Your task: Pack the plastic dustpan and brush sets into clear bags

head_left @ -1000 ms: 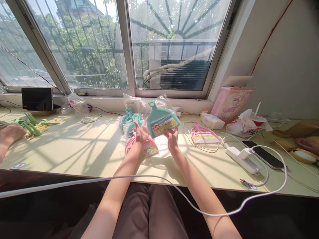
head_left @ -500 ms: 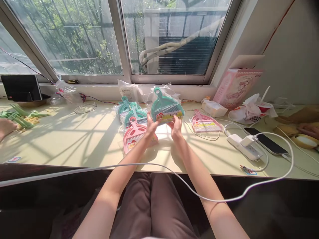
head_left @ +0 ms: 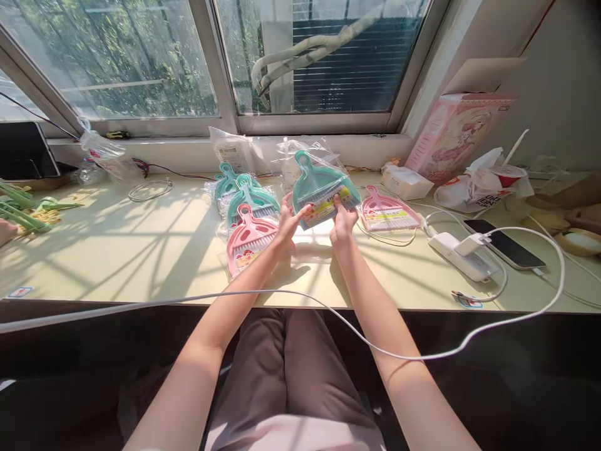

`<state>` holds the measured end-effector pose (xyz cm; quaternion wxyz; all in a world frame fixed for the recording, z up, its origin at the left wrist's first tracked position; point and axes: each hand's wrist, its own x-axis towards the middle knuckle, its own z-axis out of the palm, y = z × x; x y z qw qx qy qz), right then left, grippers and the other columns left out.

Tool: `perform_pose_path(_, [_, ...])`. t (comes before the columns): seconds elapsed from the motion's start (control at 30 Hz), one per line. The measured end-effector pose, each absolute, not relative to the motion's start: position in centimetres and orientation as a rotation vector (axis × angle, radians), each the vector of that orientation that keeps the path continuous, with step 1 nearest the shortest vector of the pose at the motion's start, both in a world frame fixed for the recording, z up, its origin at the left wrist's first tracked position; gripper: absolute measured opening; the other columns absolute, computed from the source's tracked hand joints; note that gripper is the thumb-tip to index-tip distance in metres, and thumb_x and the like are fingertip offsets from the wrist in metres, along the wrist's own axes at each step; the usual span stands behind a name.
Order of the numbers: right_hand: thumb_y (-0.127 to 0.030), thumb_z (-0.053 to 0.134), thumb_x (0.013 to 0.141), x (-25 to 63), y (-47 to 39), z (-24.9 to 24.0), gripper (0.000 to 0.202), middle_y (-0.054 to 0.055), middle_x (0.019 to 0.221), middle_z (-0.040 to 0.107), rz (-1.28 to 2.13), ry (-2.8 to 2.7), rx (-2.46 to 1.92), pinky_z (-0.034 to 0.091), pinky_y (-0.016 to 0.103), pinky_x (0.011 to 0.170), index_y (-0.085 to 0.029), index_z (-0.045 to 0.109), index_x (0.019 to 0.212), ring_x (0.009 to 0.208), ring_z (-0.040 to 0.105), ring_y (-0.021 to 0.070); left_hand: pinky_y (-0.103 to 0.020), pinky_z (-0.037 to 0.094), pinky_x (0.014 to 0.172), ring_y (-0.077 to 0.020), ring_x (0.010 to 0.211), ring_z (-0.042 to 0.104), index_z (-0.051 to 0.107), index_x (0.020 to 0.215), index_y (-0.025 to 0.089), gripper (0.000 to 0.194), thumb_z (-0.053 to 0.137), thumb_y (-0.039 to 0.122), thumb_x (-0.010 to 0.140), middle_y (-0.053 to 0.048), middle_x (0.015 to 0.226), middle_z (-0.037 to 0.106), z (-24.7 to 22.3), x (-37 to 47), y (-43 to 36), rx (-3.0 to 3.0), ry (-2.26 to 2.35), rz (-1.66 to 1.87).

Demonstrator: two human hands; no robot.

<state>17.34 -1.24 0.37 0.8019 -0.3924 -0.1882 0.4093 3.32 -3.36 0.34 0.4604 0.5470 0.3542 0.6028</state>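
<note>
A green toy dustpan-and-brush set [head_left: 319, 181] is held up over the table, its handle pointing away from me and a yellow label along its lower edge. My left hand [head_left: 288, 222] grips its left lower side, thumb on top. On the right lower edge my right hand [head_left: 344, 219] is closed, thumb over the label. Clear plastic wrap stands loosely behind the handle. Left of my hands lie a pink dustpan set [head_left: 251, 235] and two green dustpan sets [head_left: 251, 200], overlapping in clear wrap. Another pink dustpan set [head_left: 387, 213] lies to the right.
A white cable [head_left: 300, 304] hangs across, in front of my forearms. At right are a power strip [head_left: 462, 257], a phone [head_left: 504, 244], a pink box [head_left: 462, 134] and a tissue pack [head_left: 406, 181]. Another person's hand [head_left: 6, 232] shows at the left edge.
The green dustpan set has tilted, its label side turning up on the right, and my right thumb now lies over the label. My view has shifted slightly downward.
</note>
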Motion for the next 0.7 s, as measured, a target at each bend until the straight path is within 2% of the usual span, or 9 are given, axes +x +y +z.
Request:
perform_pose_path(0.17, [-0.044, 0.085, 0.083, 16.9, -1.0, -0.1, 0.042, 0.009, 0.113, 0.081, 0.747, -0.374, -0.904, 0.064, 0.035, 0.094, -0.019, 0.073, 0.114, 0.104, 0.076, 0.0214, -0.05, 0.055, 0.118, -0.0295, 0.131, 0.071, 0.035, 0.165, 0.024, 0.094, 0.088, 0.034, 0.089, -0.014, 0.14, 0.073, -0.4, 3.7, -3.0, 1.371, 0.965, 1.517])
perform_pose_path(0.3, [-0.043, 0.083, 0.084, 17.1, -0.9, -0.2, 0.036, 0.009, 0.109, 0.081, 0.693, -0.32, -0.936, 0.064, 0.035, 0.092, -0.018, 0.074, 0.108, 0.104, 0.076, 0.0222, -0.054, 0.059, 0.111, -0.0331, 0.125, 0.075, 0.028, 0.169, 0.027, 0.098, 0.086, 0.042, 0.092, -0.016, 0.14, 0.074, -1.1, 4.5, -3.9, 1.491, 1.265, 1.421])
perform_pose_path(0.37, [-0.042, 0.083, 0.084, 17.3, -0.8, 0.0, 0.033, 0.008, 0.107, 0.081, 0.671, -0.3, -0.932, 0.064, 0.036, 0.095, -0.018, 0.074, 0.105, 0.105, 0.077, 0.0223, -0.06, 0.05, 0.121, -0.039, 0.144, 0.062, 0.025, 0.171, 0.023, 0.102, 0.085, 0.046, 0.092, -0.023, 0.154, 0.063, -0.9, 4.7, -4.7, 1.629, 1.469, 1.463])
perform_pose_path(0.43, [-0.039, 0.082, 0.084, 17.4, -0.8, 0.4, 0.03, 0.008, 0.107, 0.081, 0.661, -0.279, -0.914, 0.064, 0.039, 0.098, -0.019, 0.074, 0.104, 0.106, 0.077, 0.0227, -0.063, 0.032, 0.134, -0.0404, 0.166, 0.033, 0.026, 0.171, 0.02, 0.098, 0.08, 0.047, 0.094, -0.026, 0.172, 0.042, -0.1, 4.7, -5.1, 1.846, 1.6, 1.562])
perform_pose_path(0.5, [-0.035, 0.082, 0.083, 17.5, -0.7, 0.7, 0.028, 0.008, 0.109, 0.082, 0.657, -0.264, -0.891, 0.064, 0.04, 0.099, -0.019, 0.073, 0.103, 0.106, 0.077, 0.0231, -0.062, 0.017, 0.139, -0.0358, 0.173, 0.011, 0.031, 0.169, 0.021, 0.083, 0.072, 0.042, 0.1, -0.021, 0.18, 0.028, 1.2, 4.9, -4.9, 2.151, 1.587, 1.586])
perform_pose_path(0.53, [-0.033, 0.082, 0.082, 17.4, -0.7, 0.8, 0.027, 0.008, 0.109, 0.082, 0.654, -0.261, -0.882, 0.063, 0.04, 0.1, -0.018, 0.073, 0.103, 0.106, 0.077, 0.0231, -0.06, 0.013, 0.14, -0.0334, 0.173, 0.007, 0.035, 0.168, 0.023, 0.075, 0.068, 0.037, 0.102, -0.018, 0.182, 0.026, 1.9, 5.1, -4.6, 2.307, 1.534, 1.555])
perform_pose_path(0.6, [-0.029, 0.082, 0.08, 17.3, -0.7, 0.9, 0.028, 0.009, 0.109, 0.082, 0.652, -0.272, -0.874, 0.063, 0.039, 0.1, -0.017, 0.074, 0.104, 0.106, 0.076, 0.023, -0.057, 0.015, 0.141, -0.0308, 0.173, 0.011, 0.043, 0.165, 0.024, 0.065, 0.063, 0.027, 0.103, -0.014, 0.18, 0.032, 3.3, 6.0, -3.5, 2.54, 1.383, 1.451])
perform_pose_path(0.7, [-0.033, 0.081, 0.082, 17.1, -0.7, 0.8, 0.029, 0.01, 0.104, 0.082, 0.661, -0.323, -0.906, 0.063, 0.038, 0.1, -0.016, 0.074, 0.104, 0.104, 0.076, 0.0233, -0.054, 0.031, 0.137, -0.0308, 0.166, 0.034, 0.056, 0.156, 0.023, 0.056, 0.059, 0.017, 0.1, -0.013, 0.169, 0.051, 4.3, 7.8, -1.6, 2.6, 1.198, 1.339])
